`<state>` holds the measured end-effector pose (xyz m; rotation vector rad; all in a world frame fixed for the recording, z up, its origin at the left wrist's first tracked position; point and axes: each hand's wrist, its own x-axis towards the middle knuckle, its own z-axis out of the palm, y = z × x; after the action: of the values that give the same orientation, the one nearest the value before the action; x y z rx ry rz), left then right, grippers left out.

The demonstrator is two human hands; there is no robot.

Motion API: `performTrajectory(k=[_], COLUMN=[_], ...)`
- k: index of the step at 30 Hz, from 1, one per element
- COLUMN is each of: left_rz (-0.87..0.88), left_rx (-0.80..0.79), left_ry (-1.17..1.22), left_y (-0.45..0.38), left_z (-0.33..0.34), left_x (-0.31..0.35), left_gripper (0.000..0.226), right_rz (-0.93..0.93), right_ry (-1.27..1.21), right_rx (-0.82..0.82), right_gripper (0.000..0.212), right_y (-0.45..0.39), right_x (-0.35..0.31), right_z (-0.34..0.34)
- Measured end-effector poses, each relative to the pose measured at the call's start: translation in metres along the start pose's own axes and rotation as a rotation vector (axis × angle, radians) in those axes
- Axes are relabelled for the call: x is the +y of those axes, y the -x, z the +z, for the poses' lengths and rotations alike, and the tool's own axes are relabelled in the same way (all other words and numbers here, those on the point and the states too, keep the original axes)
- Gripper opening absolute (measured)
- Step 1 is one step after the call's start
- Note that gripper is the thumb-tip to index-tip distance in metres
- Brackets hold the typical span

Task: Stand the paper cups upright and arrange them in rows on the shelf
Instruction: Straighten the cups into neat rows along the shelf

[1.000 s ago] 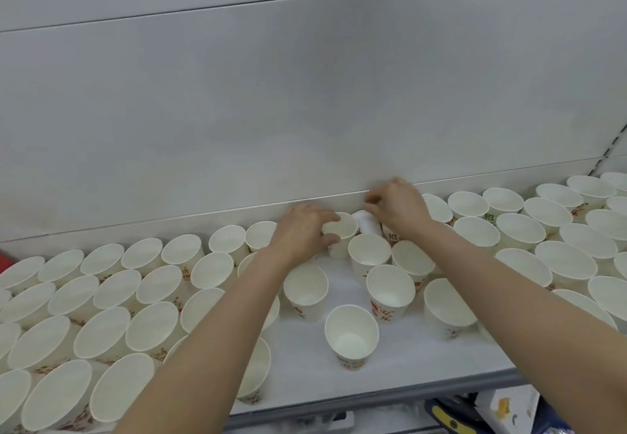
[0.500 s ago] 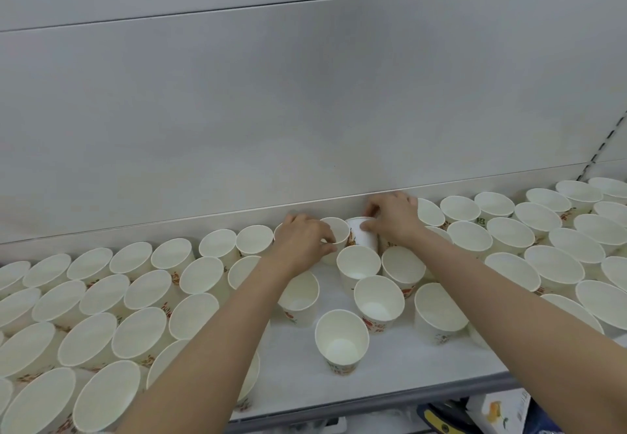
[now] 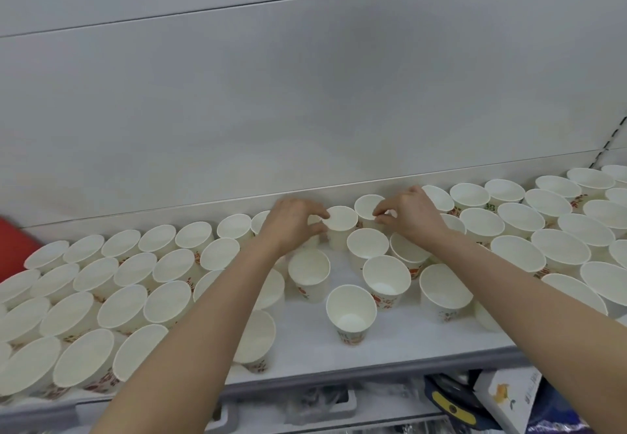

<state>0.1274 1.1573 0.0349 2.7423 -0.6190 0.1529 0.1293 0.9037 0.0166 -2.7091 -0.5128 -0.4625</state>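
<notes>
Both hands at back of shelf [image 3: 390, 345], by rear wall [image 3: 305, 111]. Left hand [image 3: 291, 221] pinches rim of upright cup [image 3: 340, 226] w/ thumb + fingers. Right hand [image 3: 412, 214] pinches rim of neighbouring back-row cup [image 3: 367, 208], just right of first; the two cups touch or nearly so. Left block of cups [image 3: 112, 284] packed tight, reaching shelf front edge. Right block [image 3: 543, 230] likewise dense. Btwn blocks, in front of held cups: loose cups, incl. lone front cup [image 3: 351, 313], bare shelf around it to front edge.
</notes>
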Motion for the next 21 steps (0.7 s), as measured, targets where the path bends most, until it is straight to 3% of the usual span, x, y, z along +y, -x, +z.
performTrajectory(k=[4,10,15,21], left_rz=[-0.145,-0.119,-0.088,-0.063], left_rx=[0.047,-0.234,-0.126,-0.099], left_ry=[0.132,0.140,-0.024,-0.096], left_y=[0.036,0.090,0.090,0.086], left_z=[-0.032,-0.042,-0.026,-0.015], left_x=[-0.012,0.001,0.014,0.019], left_gripper=[0.014,0.024,0.008,0.005], right_rz=[-0.066,-0.032,0.036,0.037], right_ry=[-0.124,-0.083,-0.046,-0.126], right_rx=[0.115,-0.126,-0.175,-0.237], right_gripper=[0.004,0.014,0.013,0.012], right_y=[0.014,0.039,0.045,0.053], right_x=[-0.017,-0.047,-0.064,-0.077], right_z=[-0.015,-0.016,-0.011,-0.001])
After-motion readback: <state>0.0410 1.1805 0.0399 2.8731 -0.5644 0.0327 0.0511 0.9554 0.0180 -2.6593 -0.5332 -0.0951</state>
